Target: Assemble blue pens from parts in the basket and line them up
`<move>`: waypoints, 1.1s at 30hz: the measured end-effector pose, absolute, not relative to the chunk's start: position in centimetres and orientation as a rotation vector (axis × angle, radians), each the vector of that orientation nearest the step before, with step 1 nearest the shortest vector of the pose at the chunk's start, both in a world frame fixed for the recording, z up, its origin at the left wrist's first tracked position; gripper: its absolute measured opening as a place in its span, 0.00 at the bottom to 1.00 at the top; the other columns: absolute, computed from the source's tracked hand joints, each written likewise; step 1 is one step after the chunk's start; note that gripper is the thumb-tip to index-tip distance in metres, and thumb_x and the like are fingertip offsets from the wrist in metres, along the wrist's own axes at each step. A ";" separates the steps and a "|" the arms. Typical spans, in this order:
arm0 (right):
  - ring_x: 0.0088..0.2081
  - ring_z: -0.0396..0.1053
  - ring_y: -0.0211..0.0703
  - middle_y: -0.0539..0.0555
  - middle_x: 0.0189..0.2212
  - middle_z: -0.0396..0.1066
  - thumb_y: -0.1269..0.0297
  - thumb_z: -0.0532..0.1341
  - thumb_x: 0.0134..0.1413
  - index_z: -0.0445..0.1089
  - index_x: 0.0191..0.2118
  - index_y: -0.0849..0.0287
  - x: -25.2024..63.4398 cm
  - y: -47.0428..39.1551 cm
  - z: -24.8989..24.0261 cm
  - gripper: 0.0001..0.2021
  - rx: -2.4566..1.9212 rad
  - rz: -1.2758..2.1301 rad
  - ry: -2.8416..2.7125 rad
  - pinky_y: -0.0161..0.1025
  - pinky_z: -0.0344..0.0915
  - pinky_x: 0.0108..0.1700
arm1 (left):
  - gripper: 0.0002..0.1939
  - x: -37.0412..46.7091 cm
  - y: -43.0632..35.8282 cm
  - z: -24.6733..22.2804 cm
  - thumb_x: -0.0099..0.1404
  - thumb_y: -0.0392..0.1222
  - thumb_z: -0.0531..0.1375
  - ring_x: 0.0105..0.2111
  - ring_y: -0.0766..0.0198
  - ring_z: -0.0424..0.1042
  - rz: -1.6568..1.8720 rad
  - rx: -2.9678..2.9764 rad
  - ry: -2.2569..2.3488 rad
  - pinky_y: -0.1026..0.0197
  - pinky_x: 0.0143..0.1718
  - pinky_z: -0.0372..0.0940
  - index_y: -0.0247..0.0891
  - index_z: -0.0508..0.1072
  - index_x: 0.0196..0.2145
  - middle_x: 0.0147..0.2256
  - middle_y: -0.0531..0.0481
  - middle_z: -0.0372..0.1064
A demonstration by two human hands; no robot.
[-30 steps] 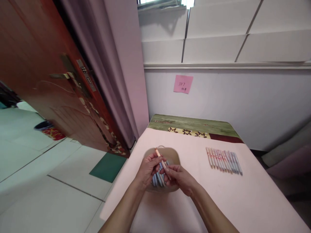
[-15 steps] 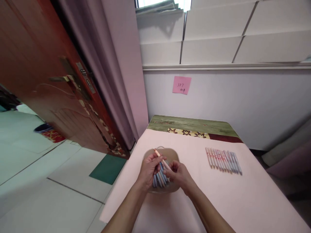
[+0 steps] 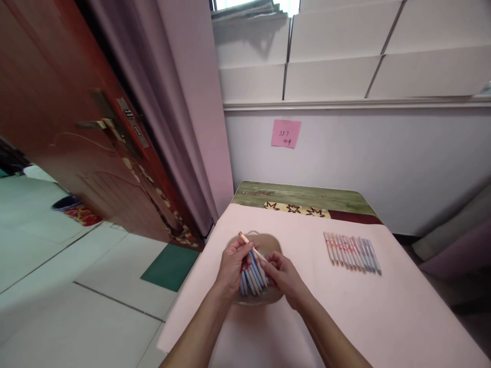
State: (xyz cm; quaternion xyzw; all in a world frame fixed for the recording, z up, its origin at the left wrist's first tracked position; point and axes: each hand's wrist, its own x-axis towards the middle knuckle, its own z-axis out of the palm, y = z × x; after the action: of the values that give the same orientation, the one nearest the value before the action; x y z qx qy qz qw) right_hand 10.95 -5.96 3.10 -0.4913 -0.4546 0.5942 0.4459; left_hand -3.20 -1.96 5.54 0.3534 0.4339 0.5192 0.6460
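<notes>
A pale pen with an orange-brown end (image 3: pixel 247 242) is held slantwise between both hands, over a beige basket (image 3: pixel 273 244). My left hand (image 3: pixel 233 263) pinches it near its upper end, at the basket's left side. The fingers of my right hand (image 3: pixel 283 273) close on its lower end, at the right side. Several blue and white pens (image 3: pixel 253 277) lie in the basket below the hands, partly hidden by them. To the right, a row of several pens (image 3: pixel 352 252), pink and red shading to grey-blue, lies side by side on the pink cloth.
The pink cloth (image 3: pixel 368 317) covers most of the table, whose green patterned far end (image 3: pixel 299 196) shows near the wall. A pink note (image 3: pixel 286 134) is stuck on the wall. At the left stand a red-brown door (image 3: pixel 69 102), a purple curtain (image 3: pixel 169 92) and a patterned bin (image 3: pixel 79 210).
The held pen has shifted slightly up and left in my fingers. Both hands stay over the basket, with the camera view nearly unchanged.
</notes>
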 end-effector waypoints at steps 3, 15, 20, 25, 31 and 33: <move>0.22 0.62 0.35 0.47 0.20 0.65 0.50 0.56 0.55 0.63 0.27 0.58 11.8 -6.1 3.6 0.16 -1.400 1.228 -1.354 0.32 0.54 0.25 | 0.16 -3.8 -1.6 5.6 0.52 0.46 0.66 0.16 0.76 0.56 1.275 0.872 1.061 0.70 0.16 0.48 0.34 0.71 0.35 0.28 0.51 0.72; 0.33 0.70 0.39 0.51 0.33 0.73 0.62 0.56 0.59 0.74 0.38 0.51 13.1 -6.5 7.3 0.08 -2.092 0.140 -1.996 0.34 0.48 0.27 | 0.08 -7.3 -3.3 4.4 0.61 0.44 0.56 0.30 0.62 0.70 0.779 2.021 1.653 0.63 0.31 0.59 0.41 0.73 0.30 0.30 0.51 0.74; 0.33 0.70 0.41 0.54 0.33 0.73 0.57 0.51 0.64 0.73 0.37 0.55 12.7 -6.2 7.0 0.15 -2.080 -0.012 -1.917 0.35 0.52 0.31 | 0.13 -7.5 -4.0 4.8 0.62 0.42 0.55 0.32 0.61 0.72 0.575 1.978 1.719 0.62 0.33 0.60 0.42 0.71 0.45 0.33 0.50 0.75; 0.39 0.70 0.47 0.58 0.35 0.73 0.60 0.55 0.61 0.72 0.37 0.58 11.2 -5.3 6.1 0.11 -2.055 0.007 -2.034 0.39 0.58 0.38 | 0.20 -6.8 -5.0 3.9 0.63 0.45 0.55 0.37 0.56 0.73 0.188 2.024 1.860 0.60 0.35 0.60 0.42 0.65 0.53 0.36 0.47 0.75; 0.38 0.73 0.50 0.63 0.36 0.75 0.66 0.53 0.61 0.73 0.40 0.63 8.7 -4.1 3.8 0.12 -2.067 0.310 -2.270 0.40 0.63 0.36 | 0.12 -6.5 -5.7 3.6 0.63 0.47 0.54 0.35 0.52 0.74 0.280 2.073 1.806 0.59 0.34 0.58 0.41 0.72 0.41 0.33 0.43 0.75; 0.36 0.74 0.51 0.65 0.34 0.75 0.68 0.54 0.60 0.74 0.39 0.65 8.2 -3.6 3.0 0.11 -2.096 0.373 -2.284 0.39 0.64 0.34 | 0.10 -6.8 -5.5 3.8 0.61 0.47 0.56 0.34 0.52 0.73 0.413 2.013 1.790 0.60 0.33 0.57 0.42 0.73 0.37 0.31 0.44 0.75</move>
State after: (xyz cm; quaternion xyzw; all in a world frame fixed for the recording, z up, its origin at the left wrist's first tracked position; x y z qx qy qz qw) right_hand 8.20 -3.60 2.98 -0.6712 -0.7315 0.1195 0.0097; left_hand -6.78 -5.53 3.79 0.7227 0.6427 0.1482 0.2066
